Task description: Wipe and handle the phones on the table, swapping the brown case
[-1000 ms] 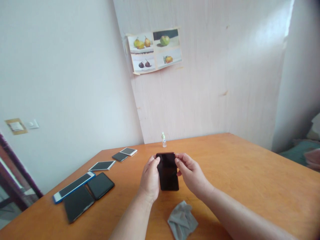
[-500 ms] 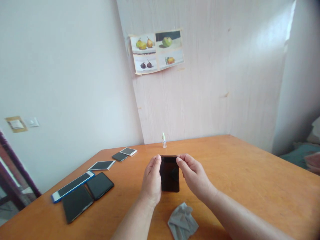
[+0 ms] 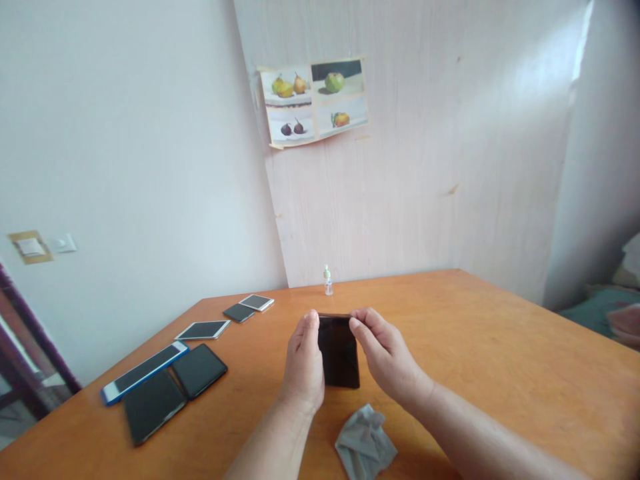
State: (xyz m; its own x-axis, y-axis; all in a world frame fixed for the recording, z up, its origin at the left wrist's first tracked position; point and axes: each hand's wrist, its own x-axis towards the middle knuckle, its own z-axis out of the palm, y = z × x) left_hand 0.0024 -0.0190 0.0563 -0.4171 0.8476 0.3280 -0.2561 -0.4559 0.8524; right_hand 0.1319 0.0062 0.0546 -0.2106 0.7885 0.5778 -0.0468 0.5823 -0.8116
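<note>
Black phone (image 3: 340,353) bridges left hand (image 3: 304,365) and right hand (image 3: 386,348).

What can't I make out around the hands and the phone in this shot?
- Phone: its back, turned away from the head view.
- Left hand: some fingertips, hidden in the head view behind the hand itself and the phone.
- Right hand: some fingertips, hidden in the head view behind its own thumb and palm.
- Bottle: its markings, too small to read in the head view.
</note>
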